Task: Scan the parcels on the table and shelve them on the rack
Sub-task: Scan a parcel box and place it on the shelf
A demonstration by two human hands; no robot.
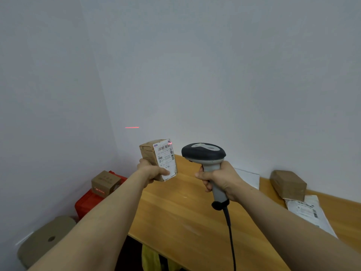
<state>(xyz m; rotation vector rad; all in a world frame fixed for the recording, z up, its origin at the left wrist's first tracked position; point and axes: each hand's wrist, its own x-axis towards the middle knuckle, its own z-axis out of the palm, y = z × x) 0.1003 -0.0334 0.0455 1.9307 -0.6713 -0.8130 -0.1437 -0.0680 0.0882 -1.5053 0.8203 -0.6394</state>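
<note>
My left hand (151, 171) grips a small brown cardboard parcel (158, 158) by its lower end and holds it upright above the table's left end. Its white shipping label faces me. My right hand (218, 178) grips the handle of a grey and black barcode scanner (204, 153), whose head sits just right of the parcel. A red scan line touches the label's top right corner and also falls on the wall behind. On the wooden table (185, 212) at the right lie a brown taped parcel (288, 184) and a white bag parcel (308, 212).
The scanner's black cable (230, 237) hangs down over the table. A white flat envelope (248, 178) lies by the wall. Left of the table, on the floor, are a red case (89, 202), a small cardboard box (105, 182) and a larger cardboard piece (45, 239).
</note>
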